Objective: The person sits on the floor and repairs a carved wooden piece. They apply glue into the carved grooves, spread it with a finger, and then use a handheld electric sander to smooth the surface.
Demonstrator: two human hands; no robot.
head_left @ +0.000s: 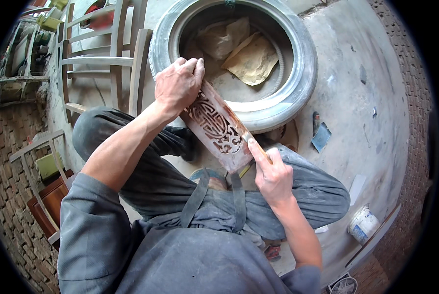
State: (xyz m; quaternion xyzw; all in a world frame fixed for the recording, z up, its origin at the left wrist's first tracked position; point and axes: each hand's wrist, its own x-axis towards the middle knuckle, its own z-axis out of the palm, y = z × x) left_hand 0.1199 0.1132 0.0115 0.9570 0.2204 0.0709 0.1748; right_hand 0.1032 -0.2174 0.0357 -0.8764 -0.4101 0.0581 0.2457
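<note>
A carved wooden panel [212, 120] with a pierced openwork pattern slants over my lap, coated in pale dust. Its far end rests at the near rim of a dusty tyre [298, 93]. My left hand [179, 84] is closed round that far end, thumb on top. My right hand [273, 176] is closed round a slim yellowish stick-like tool [264, 153], index finger stretched along it. The tool lies against the panel's right long edge, near its lower end. Its working end is partly hidden by my fingers, so its exact kind does not show.
Inside the tyre lie crumpled brown sandpaper-like sheets [253, 61]. Wooden chair frames [124, 61] stand at the far left. On the floor at right are a blue sheet [321, 137], a dark-handled tool [315, 121] and a white tub [364, 225]. My bent legs flank the panel.
</note>
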